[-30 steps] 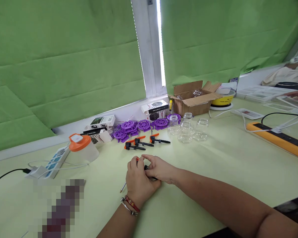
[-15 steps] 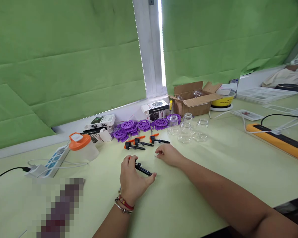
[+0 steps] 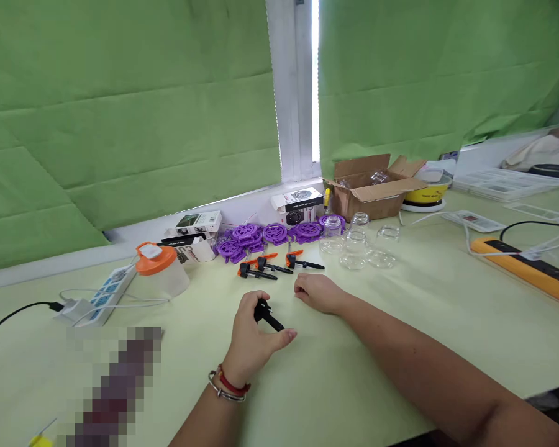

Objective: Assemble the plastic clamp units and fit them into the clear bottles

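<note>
My left hand (image 3: pixel 251 338) wears a red band and a metal bangle. Its thumb and fingers are closed round a black handle-shaped part (image 3: pixel 272 319), which tilts down toward the thumb tip; the fingers hide its upper end. To the right, my right hand (image 3: pixel 319 292) rests on the table with its fingers curled together, and anything in its fingertips is hidden. Just beyond the hands lie three black parts with orange levers (image 3: pixel 266 266). Several purple slotted discs (image 3: pixel 276 234) are piled behind them.
Clear jars (image 3: pixel 354 251) stand on the right before an open cardboard box (image 3: pixel 377 202). An orange-lidded container (image 3: pixel 163 270) and a white power strip (image 3: pixel 109 295) are at left. Printed boxes (image 3: pixel 298 202) line the wall. An orange power strip (image 3: pixel 531 270) lies at far right.
The black part has turned in my left hand, and its orange piece is now out of sight. The right fingers have curled in more; a tiny bit at their tips no longer shows.
</note>
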Action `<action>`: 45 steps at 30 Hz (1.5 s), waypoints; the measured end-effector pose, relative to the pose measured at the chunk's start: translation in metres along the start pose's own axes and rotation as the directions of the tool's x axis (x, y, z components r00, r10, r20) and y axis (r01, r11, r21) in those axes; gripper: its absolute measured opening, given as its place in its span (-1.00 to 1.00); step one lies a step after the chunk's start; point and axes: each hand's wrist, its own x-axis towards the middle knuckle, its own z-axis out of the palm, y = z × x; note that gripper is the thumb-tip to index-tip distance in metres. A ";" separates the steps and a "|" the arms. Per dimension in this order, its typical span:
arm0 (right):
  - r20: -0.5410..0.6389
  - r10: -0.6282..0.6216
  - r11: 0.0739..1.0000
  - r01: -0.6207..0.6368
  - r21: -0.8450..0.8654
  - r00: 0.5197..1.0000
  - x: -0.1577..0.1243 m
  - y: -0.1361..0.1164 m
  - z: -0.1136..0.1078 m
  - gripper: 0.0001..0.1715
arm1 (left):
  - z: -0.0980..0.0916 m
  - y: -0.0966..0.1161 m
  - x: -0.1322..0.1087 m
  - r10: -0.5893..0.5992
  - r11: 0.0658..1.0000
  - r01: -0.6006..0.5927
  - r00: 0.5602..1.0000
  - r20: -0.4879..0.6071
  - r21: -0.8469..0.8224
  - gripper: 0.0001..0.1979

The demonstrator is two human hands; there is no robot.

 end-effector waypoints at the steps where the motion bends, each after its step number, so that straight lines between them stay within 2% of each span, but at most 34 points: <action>1: -0.016 -0.042 0.999 0.042 0.007 0.999 -0.002 -0.004 -0.003 -0.91 | -0.002 0.000 0.000 -0.012 1.000 0.013 1.000 0.019 -0.029 -0.41; 3: -0.093 -0.173 0.983 0.178 0.043 0.980 -0.008 -0.016 -0.009 -0.88 | -0.005 0.000 0.001 -0.013 0.997 0.017 0.998 0.057 -0.077 -0.42; 4: -0.151 -0.252 0.963 0.263 0.057 0.956 -0.011 -0.024 -0.012 -0.87 | -0.006 0.000 0.002 -0.011 0.996 0.018 0.997 0.079 -0.093 -0.41; 7: -0.273 -0.471 0.874 0.486 -0.014 0.839 -0.022 -0.048 -0.016 -0.81 | -0.010 0.002 0.003 -0.001 0.990 0.024 0.986 0.166 -0.137 -0.39; 10: -0.296 -0.598 0.801 0.573 -0.176 0.745 -0.029 -0.061 -0.014 -0.76 | -0.013 0.004 0.003 0.021 0.976 0.037 0.965 0.262 -0.216 -0.39; 13: -0.306 -0.647 0.762 0.586 -0.275 0.698 -0.031 -0.063 -0.011 -0.75 | -0.015 0.004 0.003 0.026 0.963 0.060 0.948 0.316 -0.262 -0.40; 20: -0.279 -0.689 0.721 0.594 -0.357 0.669 -0.033 -0.063 -0.013 -0.75 | -0.015 0.002 0.003 0.019 0.952 0.094 0.931 0.363 -0.292 -0.42; 31: -0.201 -0.685 0.724 0.626 -0.289 0.700 -0.034 -0.058 -0.010 -0.79 | -0.018 0.006 0.004 0.014 0.951 0.112 0.915 0.403 -0.287 -0.44; 37: -0.157 -0.751 0.647 0.664 -0.375 0.642 -0.034 -0.059 -0.018 -0.77 | -0.017 0.005 0.005 0.019 0.956 0.106 0.908 0.420 -0.274 -0.45; 45: -0.194 -0.783 0.611 0.675 -0.414 0.591 -0.032 -0.057 -0.016 -0.79 | -0.017 0.006 0.005 0.048 0.950 0.100 0.890 0.454 -0.297 -0.42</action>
